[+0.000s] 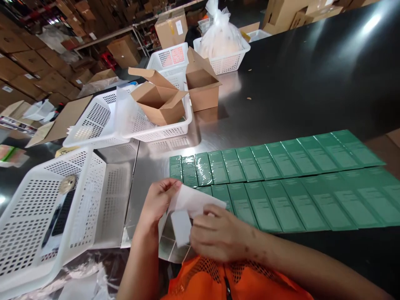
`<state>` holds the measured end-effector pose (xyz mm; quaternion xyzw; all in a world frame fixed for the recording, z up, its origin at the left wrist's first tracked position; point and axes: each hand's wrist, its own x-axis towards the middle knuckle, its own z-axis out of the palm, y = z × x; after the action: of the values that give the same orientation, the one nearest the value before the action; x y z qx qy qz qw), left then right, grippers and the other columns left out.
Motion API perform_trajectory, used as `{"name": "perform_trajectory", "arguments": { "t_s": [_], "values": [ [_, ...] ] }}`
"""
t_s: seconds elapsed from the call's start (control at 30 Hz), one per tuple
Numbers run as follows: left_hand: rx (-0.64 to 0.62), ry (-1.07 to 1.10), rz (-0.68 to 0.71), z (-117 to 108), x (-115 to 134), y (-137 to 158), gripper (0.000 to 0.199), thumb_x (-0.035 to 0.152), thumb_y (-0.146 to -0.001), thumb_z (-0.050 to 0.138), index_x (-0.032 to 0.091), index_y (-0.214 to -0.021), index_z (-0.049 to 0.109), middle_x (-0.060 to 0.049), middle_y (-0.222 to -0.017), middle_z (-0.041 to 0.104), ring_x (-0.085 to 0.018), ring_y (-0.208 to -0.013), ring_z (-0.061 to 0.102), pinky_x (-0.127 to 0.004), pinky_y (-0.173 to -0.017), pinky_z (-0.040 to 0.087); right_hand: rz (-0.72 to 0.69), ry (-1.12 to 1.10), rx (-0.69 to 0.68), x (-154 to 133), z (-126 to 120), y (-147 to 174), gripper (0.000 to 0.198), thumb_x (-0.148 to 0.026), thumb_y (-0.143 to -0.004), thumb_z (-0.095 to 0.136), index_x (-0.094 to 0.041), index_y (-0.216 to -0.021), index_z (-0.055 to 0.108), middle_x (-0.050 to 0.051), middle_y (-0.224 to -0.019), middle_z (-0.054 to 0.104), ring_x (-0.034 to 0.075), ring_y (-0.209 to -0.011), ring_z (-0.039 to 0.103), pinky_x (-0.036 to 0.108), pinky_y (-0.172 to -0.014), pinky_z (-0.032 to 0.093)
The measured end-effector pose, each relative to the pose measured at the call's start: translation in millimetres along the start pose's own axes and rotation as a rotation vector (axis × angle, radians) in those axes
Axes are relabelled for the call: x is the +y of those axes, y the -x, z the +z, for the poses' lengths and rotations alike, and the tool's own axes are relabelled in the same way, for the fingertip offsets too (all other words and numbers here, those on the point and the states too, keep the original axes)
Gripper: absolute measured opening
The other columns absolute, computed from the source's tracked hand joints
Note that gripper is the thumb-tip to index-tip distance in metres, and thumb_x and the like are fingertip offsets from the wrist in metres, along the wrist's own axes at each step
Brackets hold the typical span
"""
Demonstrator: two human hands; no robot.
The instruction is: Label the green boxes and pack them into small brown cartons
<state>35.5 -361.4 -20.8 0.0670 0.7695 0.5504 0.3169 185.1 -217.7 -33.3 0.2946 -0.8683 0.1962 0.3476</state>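
My left hand [159,200] pinches the upper left corner of a white paper sheet [190,198] between thumb and fingers. The sheet curls, and its lower part [167,241] shows grey rectangles divided by pale lines. My right hand [218,233] is closed at the sheet's right side, its curled fingers at the edge of a small white rectangular piece [181,227]. Whether that piece is apart from the sheet, I cannot tell. Just beyond my hands, flat green boxes [268,200] with a glossy sheen lie side by side in two rows.
A white perforated basket [84,225] with a tape roll [68,183] stands at left. Beyond are more white baskets [93,121], an open brown carton [159,102], another open carton [203,93] and a filled plastic bag [220,37]. Crumpled clear plastic [90,279] lies at lower left.
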Motion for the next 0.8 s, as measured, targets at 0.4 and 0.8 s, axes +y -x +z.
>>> {"name": "perform_trajectory", "arguments": {
  "t_s": [0.4, 0.8],
  "values": [
    [-0.035, -0.360, 0.123, 15, 3, -5, 0.026, 0.044, -0.084, 0.057, 0.020, -0.080, 0.067, 0.003, -0.062, 0.056, -0.013, -0.061, 0.049, -0.023, -0.057, 0.035, 1.056, -0.529, 0.099, 104, -50, -12, 0.012, -0.032, -0.080, 0.073, -0.020, -0.078, 0.071, -0.001, -0.071, 0.069, 0.012, -0.063, 0.058, 0.026, -0.059, 0.043],
    [-0.081, -0.684, 0.092, 52, -2, -20, 0.029, 0.035, -0.087, 0.048, 0.021, -0.061, 0.049, 0.003, -0.058, 0.053, -0.014, -0.060, 0.047, -0.026, -0.060, 0.031, 1.154, -0.488, -0.148, 145, 3, -2, 0.014, -0.031, -0.077, 0.072, -0.017, -0.076, 0.074, 0.001, -0.068, 0.070, 0.013, -0.064, 0.059, 0.025, -0.062, 0.041]
  ]
}}
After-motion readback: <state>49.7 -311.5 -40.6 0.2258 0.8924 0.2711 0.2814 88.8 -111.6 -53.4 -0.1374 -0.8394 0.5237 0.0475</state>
